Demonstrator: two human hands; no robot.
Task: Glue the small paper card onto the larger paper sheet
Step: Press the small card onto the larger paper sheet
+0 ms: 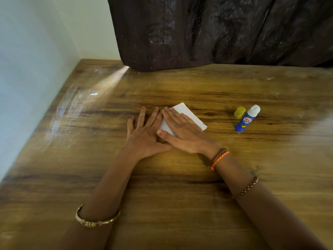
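Observation:
A white paper lies flat on the wooden table, near its middle. My right hand presses on the paper with straight fingers and covers most of its left half. My left hand lies flat beside it, fingers spread, its right edge partly under my right hand and touching the paper's left edge. I cannot tell the small card apart from the larger sheet. A blue glue stick lies uncapped to the right, with its yellow cap standing next to it.
A dark crumpled cloth hangs along the table's far edge. A pale wall runs along the left side of the table. Bare tabletop stretches in front of my arms and to the left.

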